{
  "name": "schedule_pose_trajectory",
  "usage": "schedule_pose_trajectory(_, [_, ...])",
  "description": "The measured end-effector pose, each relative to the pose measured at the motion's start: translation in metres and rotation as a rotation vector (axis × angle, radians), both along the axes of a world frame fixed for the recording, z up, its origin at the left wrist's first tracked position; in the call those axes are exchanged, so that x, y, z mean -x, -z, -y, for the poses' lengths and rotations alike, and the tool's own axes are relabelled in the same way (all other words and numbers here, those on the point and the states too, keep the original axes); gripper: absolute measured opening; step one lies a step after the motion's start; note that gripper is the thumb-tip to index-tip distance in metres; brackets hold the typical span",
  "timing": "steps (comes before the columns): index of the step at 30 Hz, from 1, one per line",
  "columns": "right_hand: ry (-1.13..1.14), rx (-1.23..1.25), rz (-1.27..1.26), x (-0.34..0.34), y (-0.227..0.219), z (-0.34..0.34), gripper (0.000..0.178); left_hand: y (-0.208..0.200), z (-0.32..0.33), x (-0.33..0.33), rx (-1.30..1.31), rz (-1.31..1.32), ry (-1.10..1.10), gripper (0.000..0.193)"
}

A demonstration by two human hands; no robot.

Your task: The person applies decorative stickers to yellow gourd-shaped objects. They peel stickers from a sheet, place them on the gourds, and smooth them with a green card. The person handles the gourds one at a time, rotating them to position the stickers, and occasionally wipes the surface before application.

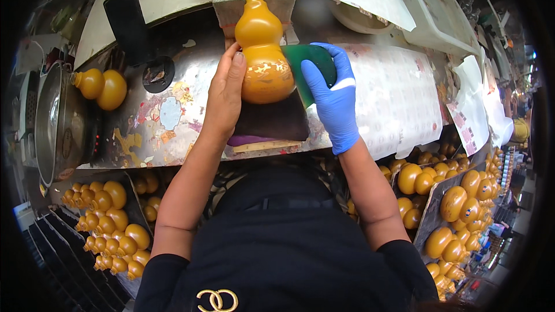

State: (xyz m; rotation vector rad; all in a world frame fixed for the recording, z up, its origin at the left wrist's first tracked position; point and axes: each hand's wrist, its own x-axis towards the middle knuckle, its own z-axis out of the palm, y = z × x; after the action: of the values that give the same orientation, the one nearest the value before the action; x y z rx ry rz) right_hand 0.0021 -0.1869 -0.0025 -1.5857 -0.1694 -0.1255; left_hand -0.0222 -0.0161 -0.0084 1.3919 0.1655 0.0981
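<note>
A glossy amber gourd-shaped bottle (258, 26) lies in front of me, its narrow neck pointing away. Its rounded lower bulb carries a patchy gold pattern. My bare left hand (226, 88) grips the bulb's left side, thumb along the top edge and the other fingers partly hidden. In a blue glove, my right hand (335, 101) is closed on a flat green pad (305, 63), which lies against the bulb's right side. The neck end rests on a cloth-wrapped support (229, 4); under the bulb is a dark cushion (272, 120).
Left on the metal bench are another gourd-shaped bottle (111, 90), a metal pan (49, 121) and a dark phone-like slab (126, 18) on a round-based stand. Printed sheets (399, 98) cover the right side. Crates of gourd-shaped bottles (118, 219) flank me.
</note>
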Motion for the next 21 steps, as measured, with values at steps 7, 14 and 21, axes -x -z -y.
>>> schedule_pose_trajectory(7, [-0.471, 0.142, 0.149, -0.024, -0.046, 0.004, 0.029, -0.003, 0.0, 0.0, 0.027, 0.005, -0.03, 0.056])
schedule_pose_trajectory(14, [-0.726, 0.444, 0.074, -0.062, -0.063, -0.004, 0.038, 0.007, -0.002, 0.0, -0.017, 0.033, -0.052, 0.056])
schedule_pose_trajectory(21, [-0.714, 0.618, 0.184, -0.08, -0.066, -0.01, 0.04, 0.002, -0.006, -0.003, -0.039, 0.095, -0.006, 0.058])
